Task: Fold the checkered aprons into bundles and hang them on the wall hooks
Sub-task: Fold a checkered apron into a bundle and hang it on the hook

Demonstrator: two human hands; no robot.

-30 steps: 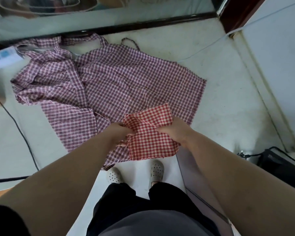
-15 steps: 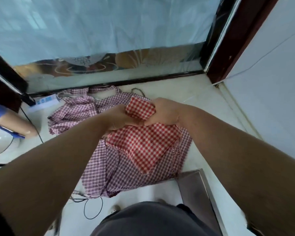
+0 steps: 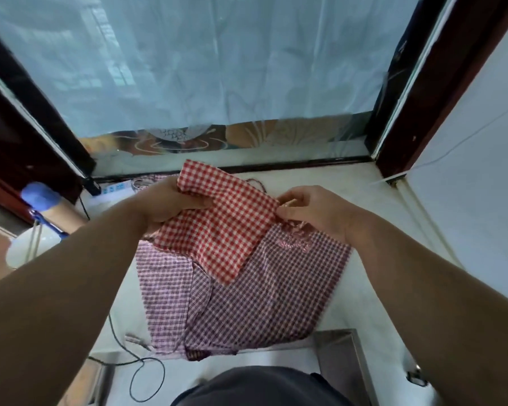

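Pale floor (image 3: 379, 218), a bit scuffed. Ahead is a frosted glass door (image 3: 217, 68) with a patterned strip along its bottom. There are two dark wood frame posts (image 3: 408, 98), one on each side. A white wall (image 3: 481, 171) is on the right.

One red checkered apron (image 3: 223, 227), partly folded, is held up in the air over the floor by both hands. The left hand (image 3: 167, 205) grips its upper left edge, thumb on top and fingers curled under. The right hand (image 3: 317, 213) pinches its right edge between thumb and fingertips.

Purple checkered cloth (image 3: 261, 303) lies spread flat on the floor below. It shows two shades, a lighter panel left and a darker one right; can't tell if it is one apron or two.

One white power strip (image 3: 115, 189) sits by the left post. One black cable (image 3: 147, 373) loops on the floor near left. One metal box (image 3: 343, 356) is at lower right, just beside the cloth's near edge.
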